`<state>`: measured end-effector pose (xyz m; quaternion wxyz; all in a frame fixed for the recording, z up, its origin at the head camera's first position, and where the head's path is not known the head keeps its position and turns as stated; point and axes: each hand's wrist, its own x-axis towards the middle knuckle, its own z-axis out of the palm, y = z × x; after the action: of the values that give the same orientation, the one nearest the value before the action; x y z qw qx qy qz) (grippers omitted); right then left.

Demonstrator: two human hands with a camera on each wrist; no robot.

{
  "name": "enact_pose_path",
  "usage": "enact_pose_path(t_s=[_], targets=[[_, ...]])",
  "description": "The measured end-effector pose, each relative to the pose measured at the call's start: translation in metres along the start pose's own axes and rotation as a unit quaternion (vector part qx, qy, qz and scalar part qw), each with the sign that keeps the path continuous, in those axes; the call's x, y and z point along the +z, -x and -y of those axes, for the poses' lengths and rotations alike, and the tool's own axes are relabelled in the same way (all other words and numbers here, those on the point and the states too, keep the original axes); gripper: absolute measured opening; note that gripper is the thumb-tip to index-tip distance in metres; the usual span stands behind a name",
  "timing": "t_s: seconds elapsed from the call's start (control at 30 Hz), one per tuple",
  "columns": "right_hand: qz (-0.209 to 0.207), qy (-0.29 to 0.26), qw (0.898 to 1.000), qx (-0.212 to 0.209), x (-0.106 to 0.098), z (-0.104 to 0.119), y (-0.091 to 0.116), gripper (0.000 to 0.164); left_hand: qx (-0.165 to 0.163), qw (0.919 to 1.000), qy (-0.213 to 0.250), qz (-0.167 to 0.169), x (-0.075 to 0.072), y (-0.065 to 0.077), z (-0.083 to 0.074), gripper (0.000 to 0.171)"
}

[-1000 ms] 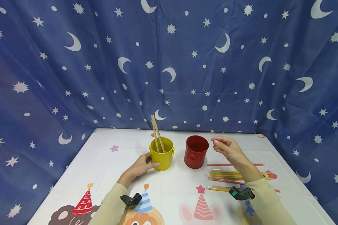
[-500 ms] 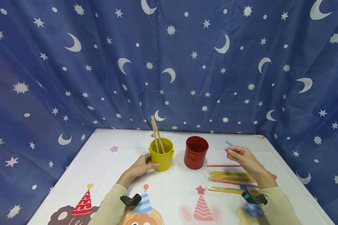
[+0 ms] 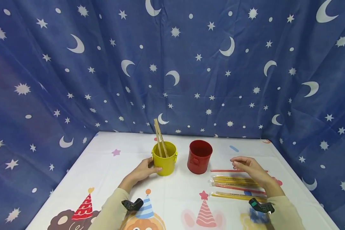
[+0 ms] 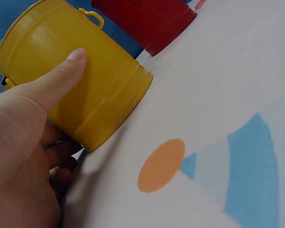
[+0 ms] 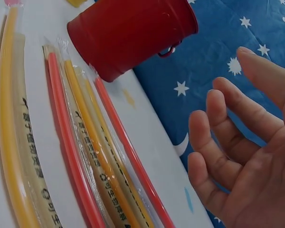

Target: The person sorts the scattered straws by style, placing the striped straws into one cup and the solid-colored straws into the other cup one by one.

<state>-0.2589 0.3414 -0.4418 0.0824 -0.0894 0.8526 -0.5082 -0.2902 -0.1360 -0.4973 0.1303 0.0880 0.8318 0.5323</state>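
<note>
The yellow bucket [image 3: 167, 166] was held by the left hand [image 3: 145, 169], thumb and fingers curved round its wall, as a second earlier; wooden sticks [image 3: 158, 126] were leaned inside it, unchanged. The right hand [image 3: 248, 166] had been drawn back and rightward from beside the red bucket [image 3: 198, 163], and was held near the red and yellow straws [image 5: 9, 109], fingers loosely bent, nothing gripped. By that shift, a blue mark [image 3: 234, 148] on the tablecloth [image 3: 103, 166] had been uncovered.

A hand could pass in front of the red bucket [image 3: 198, 164]; the yellow bucket [image 3: 167, 164] hems its left, straws [image 3: 233, 179] and the right hand [image 3: 249, 167] its right.
</note>
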Motion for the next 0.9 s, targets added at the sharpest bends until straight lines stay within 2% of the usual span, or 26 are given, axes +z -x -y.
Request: enact_pose_path(t_s=[0.17,0.27,0.57,0.73,0.9], targets=[[0.008,0.027,1.000,0.014,-0.001,-0.002,-0.001,0.048,0.006,1.0000,0.006,0.001,-0.001,-0.002,0.002,0.095],[0.025,0.040,0.999,-0.002,-0.005,-0.004,0.000,0.045,0.008,0.9999,0.008,0.003,-0.002,-0.002,0.002,0.094],[0.123,0.042,0.991,-0.032,-0.010,-0.022,-0.001,0.035,0.009,1.0000,-0.001,0.001,-0.004,0.000,0.003,0.095],[0.135,0.073,0.987,-0.039,-0.009,-0.027,-0.002,0.028,0.013,0.9999,-0.002,0.003,-0.003,-0.002,0.003,0.096],[0.144,0.077,0.986,-0.029,-0.008,-0.027,-0.001,0.024,0.012,0.9999,0.001,0.007,-0.002,-0.002,0.003,0.095]])
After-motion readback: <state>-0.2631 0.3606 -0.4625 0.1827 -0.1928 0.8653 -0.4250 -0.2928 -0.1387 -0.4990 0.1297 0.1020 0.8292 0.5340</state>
